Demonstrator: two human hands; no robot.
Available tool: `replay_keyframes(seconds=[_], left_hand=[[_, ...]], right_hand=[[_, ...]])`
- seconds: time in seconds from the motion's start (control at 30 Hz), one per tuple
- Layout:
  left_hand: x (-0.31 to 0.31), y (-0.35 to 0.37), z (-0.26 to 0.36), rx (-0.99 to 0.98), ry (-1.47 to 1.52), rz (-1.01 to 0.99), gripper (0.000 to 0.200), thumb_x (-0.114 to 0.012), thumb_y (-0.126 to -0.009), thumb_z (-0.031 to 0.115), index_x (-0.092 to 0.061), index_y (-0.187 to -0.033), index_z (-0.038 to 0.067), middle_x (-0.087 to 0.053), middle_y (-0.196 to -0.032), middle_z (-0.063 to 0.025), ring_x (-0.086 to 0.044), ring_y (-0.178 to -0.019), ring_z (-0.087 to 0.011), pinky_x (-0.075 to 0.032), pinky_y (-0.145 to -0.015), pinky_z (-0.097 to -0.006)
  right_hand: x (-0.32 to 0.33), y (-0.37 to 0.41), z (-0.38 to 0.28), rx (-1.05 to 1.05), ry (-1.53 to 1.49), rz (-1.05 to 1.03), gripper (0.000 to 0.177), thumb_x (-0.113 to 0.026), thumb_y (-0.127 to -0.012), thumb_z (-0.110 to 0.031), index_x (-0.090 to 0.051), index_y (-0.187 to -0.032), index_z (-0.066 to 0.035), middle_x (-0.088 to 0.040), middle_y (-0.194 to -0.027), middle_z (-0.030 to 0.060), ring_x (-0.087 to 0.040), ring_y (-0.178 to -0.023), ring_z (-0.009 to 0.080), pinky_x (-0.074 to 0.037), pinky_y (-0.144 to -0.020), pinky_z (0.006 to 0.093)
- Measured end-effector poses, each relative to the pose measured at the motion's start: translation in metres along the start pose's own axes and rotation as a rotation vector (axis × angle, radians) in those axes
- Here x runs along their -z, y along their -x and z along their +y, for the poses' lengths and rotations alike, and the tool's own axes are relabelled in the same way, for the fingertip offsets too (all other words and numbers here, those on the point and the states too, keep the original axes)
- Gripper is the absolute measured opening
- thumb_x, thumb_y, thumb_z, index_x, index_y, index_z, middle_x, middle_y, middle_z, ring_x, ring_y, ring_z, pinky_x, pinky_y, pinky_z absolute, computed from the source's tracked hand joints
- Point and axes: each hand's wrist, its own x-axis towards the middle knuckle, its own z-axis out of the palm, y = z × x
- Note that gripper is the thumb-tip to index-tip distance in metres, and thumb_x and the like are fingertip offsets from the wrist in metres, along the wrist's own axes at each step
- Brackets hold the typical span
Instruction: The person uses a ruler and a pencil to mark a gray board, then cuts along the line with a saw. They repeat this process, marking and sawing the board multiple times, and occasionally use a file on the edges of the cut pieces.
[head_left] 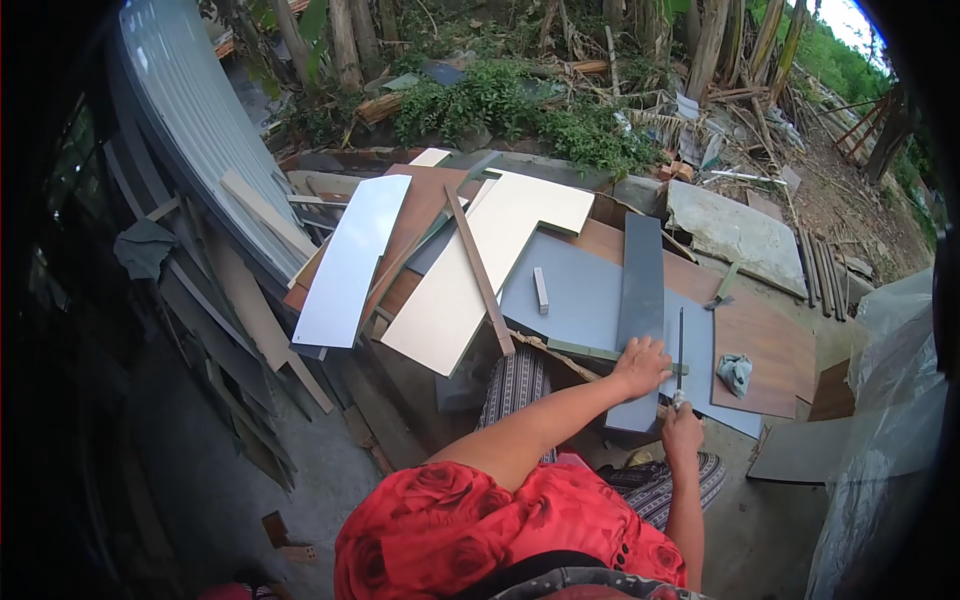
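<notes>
My left hand [643, 367] presses down with bent fingers on a narrow greenish strip [580, 350] that runs crosswise over a dark grey board [642, 275]. The strip's short end shows just past my fingertips. Closed around a pale handle, my right hand [683, 430] holds a long, thin, dark-bladed hand tool [681, 345]. Its blade points away from me and overlaps the strip's end, close to my left fingers. Beneath lies a larger light grey-blue panel [570, 285].
Cream board [480, 265], white board [355, 260] and brown stick [475, 260] lie on the pile to the left. A small block [541, 290] sits on the grey-blue panel. A crumpled cloth or bag [735, 375] rests on the brown panel [765, 340]. Plastic sheeting [870, 400] hangs at right.
</notes>
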Motion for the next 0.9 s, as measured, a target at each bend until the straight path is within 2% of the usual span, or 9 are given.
replay_keyframes(seconds=[0.17, 0.23, 0.33, 0.47, 0.63, 0.77, 0.9], left_hand=[[-0.003, -0.002, -0.001, 0.008, -0.002, 0.036, 0.021, -0.062, -0.08, 0.032, -0.064, -0.088, 0.013, -0.05, -0.093, -0.0067, -0.048, -0.092, -0.0238, -0.037, -0.077, -0.0386], [0.001, -0.003, -0.001, 0.028, -0.017, -0.081, 0.023, -0.059, -0.081, 0.034, -0.065, -0.093, 0.016, -0.051, -0.098, -0.0069, -0.046, -0.099, -0.0247, -0.034, -0.08, -0.0392], [0.008, -0.003, 0.002, 0.044, 0.005, -0.113, 0.023, -0.059, -0.081, 0.034, -0.065, -0.093, 0.015, -0.051, -0.099, -0.0072, -0.046, -0.099, -0.0249, -0.034, -0.081, -0.0392], [-0.003, -0.001, -0.003, -0.004, -0.01, 0.045, 0.021, -0.061, -0.08, 0.032, -0.064, -0.09, 0.014, -0.05, -0.094, -0.0069, -0.047, -0.092, -0.0241, -0.036, -0.079, -0.0387], [-0.007, 0.0, 0.0, 0.002, -0.013, 0.006, 0.022, -0.06, -0.08, 0.032, -0.063, -0.092, 0.014, -0.051, -0.096, -0.0077, -0.047, -0.095, -0.0246, -0.035, -0.081, -0.0385], [-0.004, 0.002, -0.001, 0.032, -0.031, -0.003, 0.024, -0.059, -0.081, 0.034, -0.064, -0.091, 0.013, -0.05, -0.099, -0.0088, -0.046, -0.098, -0.0258, -0.035, -0.083, -0.0388], [-0.001, 0.001, 0.0, 0.037, 0.006, -0.06, 0.026, -0.057, -0.082, 0.036, -0.064, -0.091, 0.013, -0.05, -0.102, -0.0094, -0.044, -0.101, -0.0262, -0.033, -0.084, -0.0396]], right_hand=[[-0.003, 0.077, 0.024, -0.029, -0.011, -0.03, 0.026, -0.048, -0.091, -0.028, -0.046, -0.091, -0.003, -0.06, -0.073, 0.0261, -0.058, -0.073, 0.0465, -0.043, -0.066, 0.0529], [-0.007, 0.102, 0.031, -0.036, -0.03, -0.028, 0.025, -0.049, -0.09, -0.028, -0.045, -0.091, -0.003, -0.06, -0.072, 0.0262, -0.058, -0.072, 0.0467, -0.042, -0.065, 0.0532], [-0.004, 0.111, 0.038, -0.053, -0.051, -0.007, 0.024, -0.05, -0.09, -0.027, -0.044, -0.089, -0.003, -0.06, -0.071, 0.0263, -0.058, -0.071, 0.0468, -0.042, -0.063, 0.0537], [0.003, 0.094, 0.03, -0.022, -0.04, -0.03, 0.024, -0.05, -0.089, -0.026, -0.046, -0.091, -0.003, -0.06, -0.072, 0.0267, -0.058, -0.071, 0.0468, -0.042, -0.063, 0.0535], [0.017, 0.03, 0.014, 0.055, -0.006, -0.039, 0.027, -0.049, -0.089, -0.026, -0.05, -0.094, 0.0, -0.061, -0.077, 0.0274, -0.059, -0.076, 0.046, -0.044, -0.067, 0.0524], [0.005, -0.023, 0.006, 0.09, 0.037, -0.021, 0.032, -0.051, -0.088, -0.03, -0.054, -0.09, 0.002, -0.061, -0.082, 0.0259, -0.059, -0.079, 0.0436, -0.044, -0.069, 0.0506], [-0.006, -0.02, 0.003, 0.075, 0.035, 0.032, 0.031, -0.051, -0.089, -0.029, -0.052, -0.089, 0.002, -0.061, -0.082, 0.0259, -0.059, -0.079, 0.044, -0.045, -0.069, 0.0508]])
